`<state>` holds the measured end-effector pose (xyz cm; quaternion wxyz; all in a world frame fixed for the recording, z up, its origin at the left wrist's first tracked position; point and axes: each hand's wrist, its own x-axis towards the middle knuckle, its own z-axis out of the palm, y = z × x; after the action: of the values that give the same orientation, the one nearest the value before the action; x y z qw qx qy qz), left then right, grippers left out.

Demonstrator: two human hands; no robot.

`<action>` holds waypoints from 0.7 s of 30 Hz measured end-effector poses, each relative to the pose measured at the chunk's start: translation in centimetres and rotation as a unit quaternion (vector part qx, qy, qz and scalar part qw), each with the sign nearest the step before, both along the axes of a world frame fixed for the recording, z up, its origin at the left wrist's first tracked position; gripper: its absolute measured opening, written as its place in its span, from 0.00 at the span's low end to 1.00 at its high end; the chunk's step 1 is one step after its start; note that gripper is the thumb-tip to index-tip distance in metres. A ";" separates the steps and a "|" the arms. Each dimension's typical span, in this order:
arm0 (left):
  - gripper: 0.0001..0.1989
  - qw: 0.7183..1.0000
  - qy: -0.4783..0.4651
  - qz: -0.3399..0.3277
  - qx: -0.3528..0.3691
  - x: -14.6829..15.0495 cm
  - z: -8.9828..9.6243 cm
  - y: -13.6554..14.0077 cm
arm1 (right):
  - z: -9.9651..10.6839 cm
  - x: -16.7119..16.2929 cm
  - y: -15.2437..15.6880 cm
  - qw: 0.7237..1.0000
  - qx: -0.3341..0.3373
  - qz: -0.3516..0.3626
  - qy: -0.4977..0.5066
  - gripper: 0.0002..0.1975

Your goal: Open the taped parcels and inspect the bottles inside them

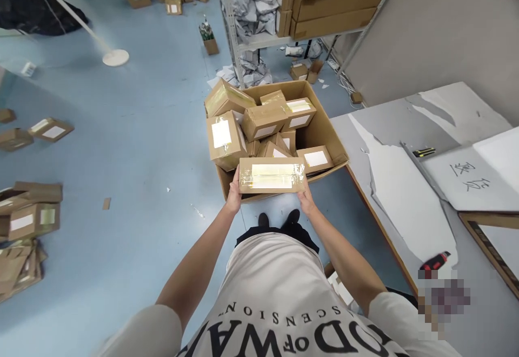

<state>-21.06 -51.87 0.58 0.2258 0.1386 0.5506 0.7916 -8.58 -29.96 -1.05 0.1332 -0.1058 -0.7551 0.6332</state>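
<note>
Between my two hands is a taped cardboard box [245,175] with a white label under clear tape. My left hand [234,193] grips its left end and my right hand [307,199] its right end, fingers partly hidden behind it. The held box covers part of the near rim of a large open carton [330,124]. Inside that carton lie several smaller labelled boxes, among them a tall one [225,154] at the left, one [265,120] in the middle and one [316,158] at the right.
A grey table [377,205] stands to the right with white sheets, a red utility knife [434,261] and a yellow-black cutter [424,152]. Behind the carton is a metal shelf [263,40] with long boxes and grey bags. Loose boxes [52,130] lie on the blue floor at left.
</note>
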 end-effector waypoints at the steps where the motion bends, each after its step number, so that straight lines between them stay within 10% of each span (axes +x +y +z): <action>1: 0.46 1.000 0.003 -0.008 -0.004 0.0 0.1 0.4 | 0.0 0.3 0.1 1.000 0.001 -0.009 -0.001 0.55; 11: 0.47 0.992 0.017 -0.124 -0.010 0.0 -0.1 8.0 | 0.8 6.2 3.8 0.993 0.004 -0.115 0.008 0.53; 21: 0.49 0.971 0.033 -0.235 -0.040 3.6 1.8 21.2 | 0.9 13.2 12.3 0.968 -0.001 -0.249 0.023 0.54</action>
<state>-17.46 -30.64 2.33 0.3923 0.2814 0.5411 0.6886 4.66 -17.70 -0.15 0.3037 -0.2759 -0.7009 0.5834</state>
